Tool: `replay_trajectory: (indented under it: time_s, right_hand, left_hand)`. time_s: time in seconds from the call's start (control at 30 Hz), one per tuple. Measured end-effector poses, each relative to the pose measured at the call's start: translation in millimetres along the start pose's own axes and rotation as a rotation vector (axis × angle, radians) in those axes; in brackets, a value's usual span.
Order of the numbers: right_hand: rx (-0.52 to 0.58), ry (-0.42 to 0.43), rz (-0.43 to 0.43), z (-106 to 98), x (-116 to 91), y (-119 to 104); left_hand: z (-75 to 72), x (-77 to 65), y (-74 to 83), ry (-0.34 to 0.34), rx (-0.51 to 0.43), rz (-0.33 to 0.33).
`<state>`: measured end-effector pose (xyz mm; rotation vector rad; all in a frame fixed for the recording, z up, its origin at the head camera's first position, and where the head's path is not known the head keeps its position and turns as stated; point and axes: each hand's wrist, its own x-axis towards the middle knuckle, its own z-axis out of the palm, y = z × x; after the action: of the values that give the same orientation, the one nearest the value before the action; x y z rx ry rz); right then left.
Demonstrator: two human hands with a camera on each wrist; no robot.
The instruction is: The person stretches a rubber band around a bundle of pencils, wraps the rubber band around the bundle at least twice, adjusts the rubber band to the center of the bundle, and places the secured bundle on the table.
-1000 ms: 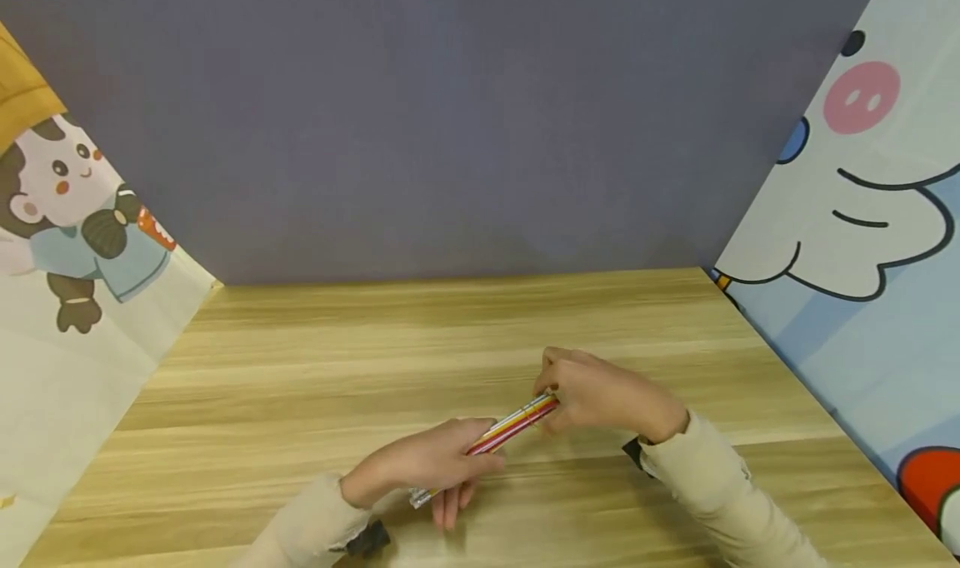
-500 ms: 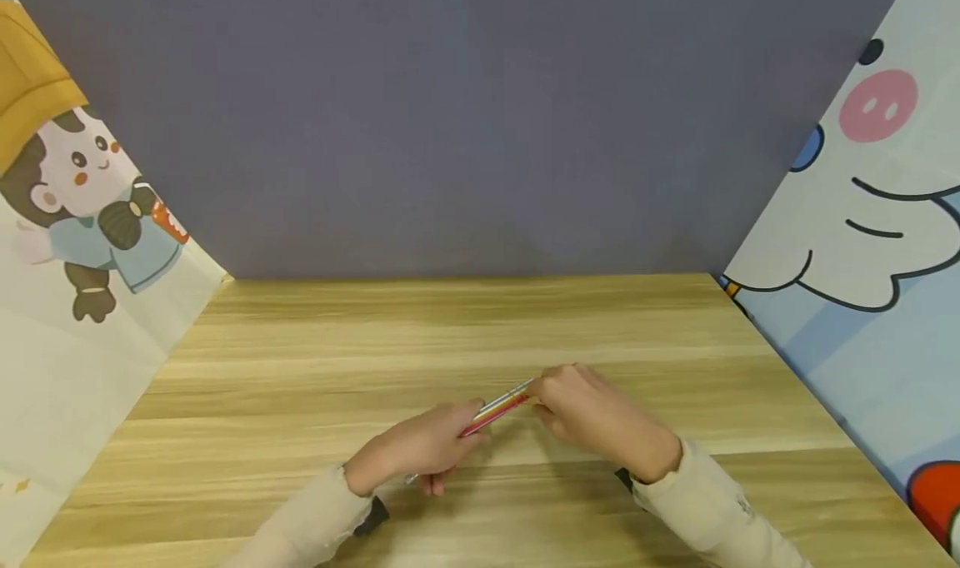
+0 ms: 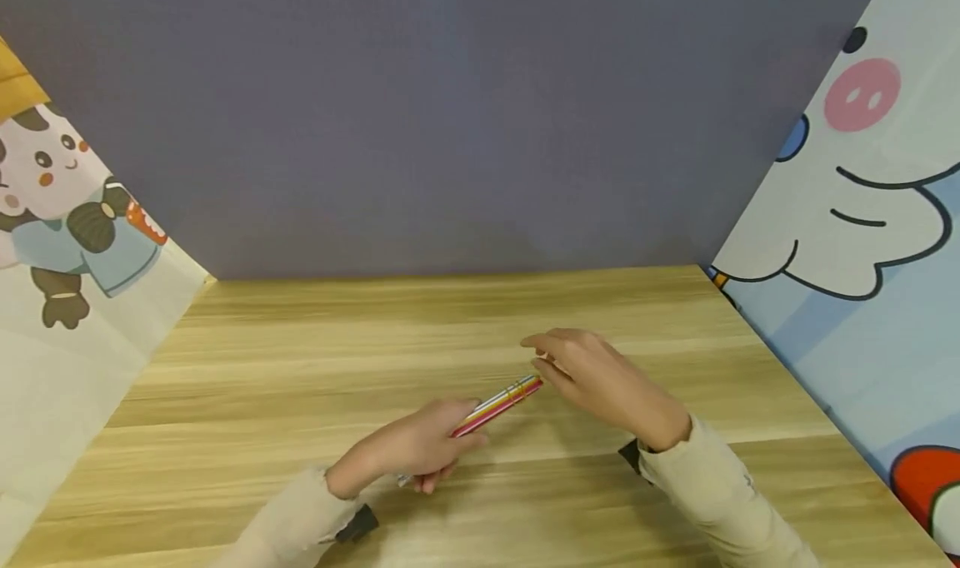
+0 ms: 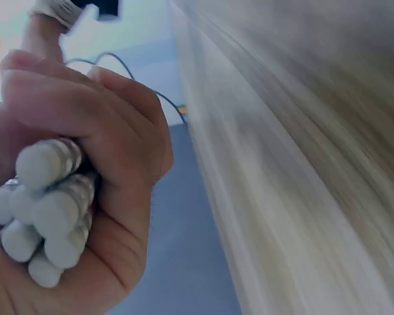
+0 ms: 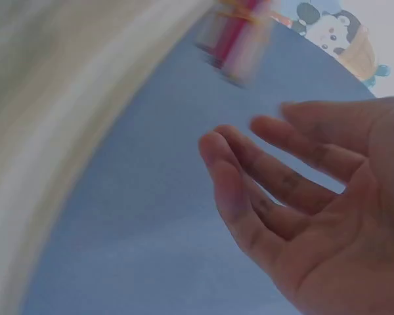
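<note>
My left hand (image 3: 420, 441) grips a bundle of pencils (image 3: 491, 410) in red, yellow, white and silver, slanting up to the right above the table. Thin yellow rubber bands (image 3: 516, 393) circle the bundle near its far end. White erasers (image 4: 56, 213) on metal ferrules poke out of the fist in the left wrist view; the middle of the pencils is hidden in the palm. Just past the far end, my right hand (image 3: 603, 385) is apart from the bundle, its fingers loosely bent and holding nothing. The pencils' far end (image 5: 233, 42) is blurred in the right wrist view.
A wood-grain table (image 3: 300, 360) lies under both hands. Behind it rises a grey-purple panel (image 3: 450, 118). Cartoon-printed walls stand at the left (image 3: 97, 285) and the right (image 3: 847, 235).
My right hand has come off the banded end of the pencils and opened, moving slightly up and away. My left hand keeps its grip and has shifted a little left.
</note>
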<state>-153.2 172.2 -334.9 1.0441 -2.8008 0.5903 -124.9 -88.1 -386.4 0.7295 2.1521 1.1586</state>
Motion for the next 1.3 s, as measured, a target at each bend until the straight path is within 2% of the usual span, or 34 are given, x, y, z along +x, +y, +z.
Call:
replay_trajectory:
  time_s: [0.17,0.2,0.27,0.33,0.4,0.47,0.57,0.67,0.8,0.9,1.1,1.2,1.3]
  right_hand:
    - [0.411,-0.223,0.037,6,5,19]
    - [0.483,-0.253,0.043,6,5,22]
    - [0.604,-0.254,0.047,5,5,26]
    - [0.664,-0.186,0.047,1,4,27]
    - [0.692,-0.077,0.071,-4,3,25]
    - [0.722,0.034,0.118,-9,2,21]
    - [0.764,0.161,0.174,-13,1,16]
    - [0.795,0.229,0.183,-11,2,10]
    - [0.842,0.257,0.163,-6,3,3]
    - [0.887,0.258,0.161,-3,3,-2]
    - [0.923,0.250,0.157,-4,1,-7]
    - [0.922,0.208,0.153,-7,-1,-9]
    - [0.945,0.095,0.141,-7,-1,-12]
  left_hand:
    - [-1.6,-6.0,12.6,0.002,-0.014,0.037]
    - [-4.8,-7.0,13.9,-0.013,-0.036,0.045]
    - [-15.0,-7.8,14.9,-0.069,-0.134,0.092]
    - [-30.0,-8.9,13.3,-0.118,-0.292,0.155]
    - [-46.8,-10.7,11.0,-0.136,-0.505,0.220]
    - [-61.4,-13.6,9.0,-0.081,-0.682,0.293]
    - [-72.5,-16.1,8.6,0.066,-0.836,0.366]
    - [-69.8,-15.6,11.2,0.231,-0.859,0.408]
    - [-57.5,-13.7,17.2,0.473,-0.863,0.405]
    - [-51.2,-13.7,20.3,0.594,-0.891,0.412]
    - [-43.0,-13.8,26.3,0.690,-0.901,0.450]
    - [-39.0,-12.7,28.1,0.682,-0.898,0.470]
    - [-35.5,-12.3,29.2,0.624,-0.862,0.491]
